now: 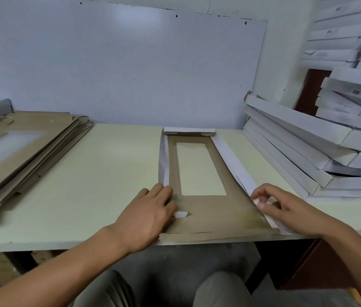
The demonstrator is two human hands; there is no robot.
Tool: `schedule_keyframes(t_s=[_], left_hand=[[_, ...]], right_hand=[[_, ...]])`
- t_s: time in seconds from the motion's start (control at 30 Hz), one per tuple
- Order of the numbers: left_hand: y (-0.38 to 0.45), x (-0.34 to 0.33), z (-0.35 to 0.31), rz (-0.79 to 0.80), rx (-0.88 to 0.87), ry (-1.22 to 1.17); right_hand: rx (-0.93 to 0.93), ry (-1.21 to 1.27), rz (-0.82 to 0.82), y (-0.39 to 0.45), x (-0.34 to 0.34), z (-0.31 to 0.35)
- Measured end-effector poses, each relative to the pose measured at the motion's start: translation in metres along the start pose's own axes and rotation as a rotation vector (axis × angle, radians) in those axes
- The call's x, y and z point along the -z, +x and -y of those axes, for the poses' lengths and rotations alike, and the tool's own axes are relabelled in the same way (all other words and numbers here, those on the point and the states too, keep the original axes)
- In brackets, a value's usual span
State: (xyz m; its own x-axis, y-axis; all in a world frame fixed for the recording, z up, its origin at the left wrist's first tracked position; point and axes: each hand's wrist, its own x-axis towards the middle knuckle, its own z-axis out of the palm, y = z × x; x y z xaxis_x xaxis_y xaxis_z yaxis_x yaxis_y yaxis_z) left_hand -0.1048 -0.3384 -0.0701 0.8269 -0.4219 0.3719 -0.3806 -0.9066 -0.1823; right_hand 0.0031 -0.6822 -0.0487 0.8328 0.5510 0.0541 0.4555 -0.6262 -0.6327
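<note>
Left hand (pixel 150 216), pressed flat, hides part of the brown windowed cardboard blank (pixel 215 211) at the front edge of the pale table (pixel 108 173); right hand (pixel 286 209) pinches its white side flap (pixel 230 160).

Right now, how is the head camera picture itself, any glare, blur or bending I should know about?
Head view: soft even light, with a pale glare patch on the white wall panel; wide-angle bending skews the table and tilts the stacked white boxes, which turn soft toward the top right corner; the cardboard blank at centre is sharp, shadows faint.
</note>
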Motion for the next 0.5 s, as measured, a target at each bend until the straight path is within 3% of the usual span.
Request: schedule_keyframes(t_s=[0.13, 0.3, 0.4, 0.5], left_hand=[[0.003, 0.004, -0.001, 0.011, -0.009, -0.219], [0.003, 0.009, -0.002, 0.026, -0.190, -0.216], [-0.001, 0.008, 0.001, 0.060, -0.206, -0.226], [-0.003, 0.009, 0.000, 0.096, -0.235, -0.253]], right_hand=[[0.078, 0.054, 0.069, -0.002, -0.001, 0.002], [-0.011, 0.181, 0.093, 0.003, -0.004, -0.003], [-0.105, 0.424, 0.200, 0.002, 0.007, -0.010], [-0.142, 0.475, 0.354, -0.001, 0.021, -0.013]])
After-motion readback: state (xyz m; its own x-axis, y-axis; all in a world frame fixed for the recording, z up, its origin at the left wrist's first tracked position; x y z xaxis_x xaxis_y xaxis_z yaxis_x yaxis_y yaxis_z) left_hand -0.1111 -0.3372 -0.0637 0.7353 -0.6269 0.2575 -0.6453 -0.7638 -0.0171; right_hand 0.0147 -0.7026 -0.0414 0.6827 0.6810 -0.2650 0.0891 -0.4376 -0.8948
